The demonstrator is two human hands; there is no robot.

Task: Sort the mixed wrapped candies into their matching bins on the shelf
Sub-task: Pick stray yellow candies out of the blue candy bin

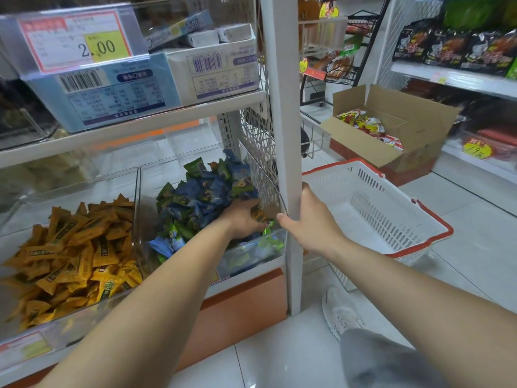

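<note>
Seemingly, left hand [242,217] pinches a yellow candy [259,215]; right hand [312,219] grips the post [284,107].

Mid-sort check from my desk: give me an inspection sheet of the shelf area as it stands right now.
Surface: lower shelf carries two clear bins side by side.
Job's things: left bin holds yellow candies; right bin holds blue and green candies mixed.
Clutter: nothing seen.
Hands: left hand reaches into the right bin, fingers curled round a stray yellow candy; right hand grips the white post.
Cables: nothing seen.
Surroundings: white basket and open cardboard box on the floor; barcoded boxes on the upper shelf.
</note>
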